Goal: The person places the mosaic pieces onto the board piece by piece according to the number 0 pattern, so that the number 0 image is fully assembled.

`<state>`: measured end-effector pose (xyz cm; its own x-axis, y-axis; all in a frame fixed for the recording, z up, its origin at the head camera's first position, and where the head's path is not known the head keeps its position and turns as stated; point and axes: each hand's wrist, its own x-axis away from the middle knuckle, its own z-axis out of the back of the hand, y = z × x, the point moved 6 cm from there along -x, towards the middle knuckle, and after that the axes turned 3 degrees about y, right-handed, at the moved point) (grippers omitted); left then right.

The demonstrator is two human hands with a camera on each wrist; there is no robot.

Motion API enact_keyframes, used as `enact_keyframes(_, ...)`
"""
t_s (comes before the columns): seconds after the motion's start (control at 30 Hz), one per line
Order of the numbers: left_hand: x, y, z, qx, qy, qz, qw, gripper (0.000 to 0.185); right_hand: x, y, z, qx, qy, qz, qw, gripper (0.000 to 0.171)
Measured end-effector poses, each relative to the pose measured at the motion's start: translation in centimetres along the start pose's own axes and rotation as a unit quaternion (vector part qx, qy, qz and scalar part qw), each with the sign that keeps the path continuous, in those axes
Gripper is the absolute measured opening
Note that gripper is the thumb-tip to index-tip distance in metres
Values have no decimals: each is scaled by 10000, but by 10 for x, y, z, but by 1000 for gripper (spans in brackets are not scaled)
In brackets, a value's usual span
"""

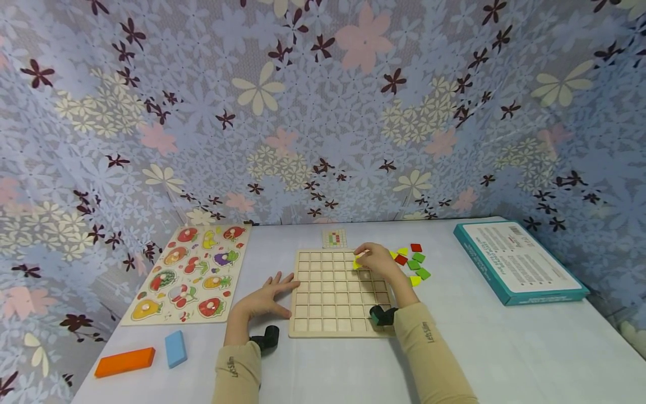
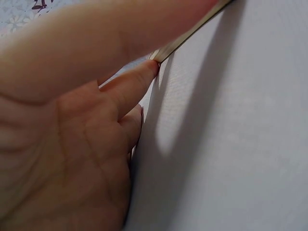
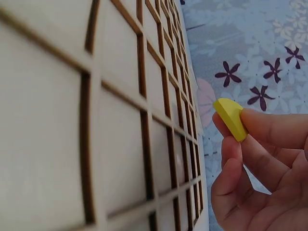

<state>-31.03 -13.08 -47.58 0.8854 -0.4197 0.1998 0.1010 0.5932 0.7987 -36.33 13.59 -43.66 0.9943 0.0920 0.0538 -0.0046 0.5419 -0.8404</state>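
A wooden grid board [image 1: 328, 297] with many square cells lies flat at the middle of the table. Over its upper right cells, my right hand [image 1: 377, 260] pinches a small yellow tile [image 3: 232, 118] between thumb and fingers; the right wrist view shows it raised off the grid. My left hand [image 1: 264, 299] is spread at the board's left edge, its fingertips and thumb right at the wooden rim. Right of the board lie several loose tiles: red [image 1: 416, 247], green [image 1: 414, 265] and yellow [image 1: 415, 280]. My right hand partly hides the board's right side.
Behind the board lies a small pattern card [image 1: 335, 238]. At left is a fruit puzzle board [image 1: 194, 275], with a blue block [image 1: 175, 349] and an orange block [image 1: 124, 362] nearer the front. A teal box [image 1: 522, 261] sits at right, before a flowered cloth backdrop [image 1: 323, 112].
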Motion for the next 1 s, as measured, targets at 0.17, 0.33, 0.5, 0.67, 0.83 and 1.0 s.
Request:
enact_keyframes(0.17,0,1,1,-118,6,-16,9999,82,-3,-7,-7,-28,-73,190,9998,23)
enact_keyframes(0.33,-2,2,2,-129,-2,-17,9999,81,-6,-14,-14,-60,-106,297,9995,21)
enact_keyframes(0.5,1,1,0,-16,-81,-109,9999,82,-9,-14,-23,-48,-162,267,9995,21)
enact_keyframes(0.67,4,3,0,68,-108,-262,9996,83,-10,-19,-30,-97,-223,332,9992,21)
enact_keyframes(0.83,1,1,-1,-35,-65,-23,10000,83,-9,-27,-37,-62,-259,272,9993,22)
enact_keyframes(1.0,1,1,-1,-142,-2,76,9999,82,-9,-31,-44,71,-270,344,9990,20)
